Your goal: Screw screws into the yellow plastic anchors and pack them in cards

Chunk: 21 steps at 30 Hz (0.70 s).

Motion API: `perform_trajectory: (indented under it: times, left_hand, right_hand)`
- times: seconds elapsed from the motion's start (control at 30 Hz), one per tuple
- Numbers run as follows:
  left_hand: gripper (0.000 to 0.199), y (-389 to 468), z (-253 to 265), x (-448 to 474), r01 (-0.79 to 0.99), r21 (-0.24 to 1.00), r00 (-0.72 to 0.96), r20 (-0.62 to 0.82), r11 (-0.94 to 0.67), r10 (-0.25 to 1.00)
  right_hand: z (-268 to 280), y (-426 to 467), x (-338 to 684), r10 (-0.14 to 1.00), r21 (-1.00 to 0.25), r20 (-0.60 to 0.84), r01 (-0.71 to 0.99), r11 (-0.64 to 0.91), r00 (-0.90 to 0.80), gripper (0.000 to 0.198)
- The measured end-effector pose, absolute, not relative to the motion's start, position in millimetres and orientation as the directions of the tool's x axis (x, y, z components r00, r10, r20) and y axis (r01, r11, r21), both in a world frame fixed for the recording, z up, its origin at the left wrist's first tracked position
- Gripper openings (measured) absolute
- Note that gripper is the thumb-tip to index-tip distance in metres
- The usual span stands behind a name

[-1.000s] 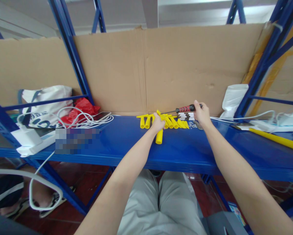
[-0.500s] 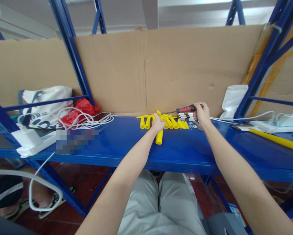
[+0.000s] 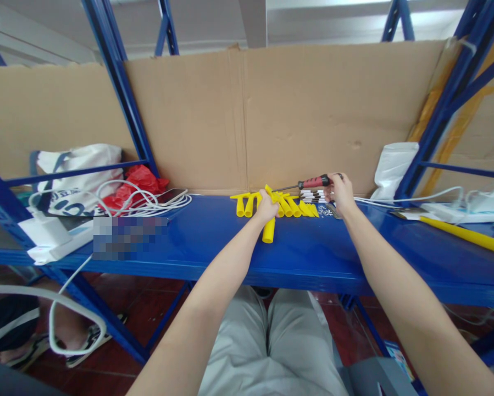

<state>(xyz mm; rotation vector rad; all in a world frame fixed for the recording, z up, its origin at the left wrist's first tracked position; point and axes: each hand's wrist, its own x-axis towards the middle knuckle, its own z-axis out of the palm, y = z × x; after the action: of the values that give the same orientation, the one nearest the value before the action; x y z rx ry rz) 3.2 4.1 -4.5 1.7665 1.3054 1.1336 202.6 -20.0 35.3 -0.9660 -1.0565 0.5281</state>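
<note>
My left hand (image 3: 268, 207) is closed around a yellow plastic piece with a hollow tube end (image 3: 268, 232) that points toward me. In my right hand (image 3: 340, 192) is a screwdriver (image 3: 312, 182) with a red and black handle, gripped at the handle's end. Its shaft runs left to the top of the yellow piece; whether the tip sits in a screw is too small to tell. Behind and beside my left hand lies a row of similar yellow tube pieces (image 3: 288, 207). Small yellow wedge-like parts (image 3: 310, 210), white sticks with dark ends (image 3: 310, 196) and tiny scattered bits (image 3: 325, 211) lie below my right hand.
Cardboard (image 3: 312, 110) backs the blue shelf (image 3: 205, 236). To the left are a cloth bag (image 3: 85, 176), a red plastic bag (image 3: 142, 181), coiled white cables (image 3: 160, 206) and a power strip (image 3: 61, 245). On the right lie a white pouch (image 3: 395, 168) and a long yellow tube (image 3: 469, 235). Another person's feet show lower left.
Both hands stay nearly in place. The screwdriver handle has shifted very slightly, and the fingers of my right hand have moved a little on it.
</note>
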Motion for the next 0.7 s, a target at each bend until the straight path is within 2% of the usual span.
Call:
perform_trajectory:
  times: [0.13, 0.33, 0.53, 0.7]
  left_hand:
    - [0.037, 4.0, -3.9, 2.6, 0.393, 0.879, 0.114, 0.245, -0.271, 0.963]
    - [0.036, 4.9, -4.0, 3.3, 0.399, 0.874, 0.124, 0.249, -0.278, 0.961]
    - [0.036, 4.6, -4.0, 2.7, 0.403, 0.874, 0.126, 0.241, -0.271, 0.962]
    - [0.036, 5.0, -4.4, 2.7, 0.368, 0.885, 0.132, 0.255, -0.286, 0.958]
  right_hand:
    - [31.7, -19.9, 203.4, 0.765, -0.853, 0.504, 0.094, 0.513, 0.401, 0.044]
    - [31.8, -14.9, 208.0, 0.766, -0.857, 0.489, 0.068, 0.511, 0.416, 0.036]
    - [27.4, -11.2, 208.7, 0.708, -0.816, 0.564, 0.153, 0.558, 0.426, 0.046]
    - [30.0, -14.5, 206.4, 0.719, -0.846, 0.51, 0.123, 0.519, 0.471, 0.041]
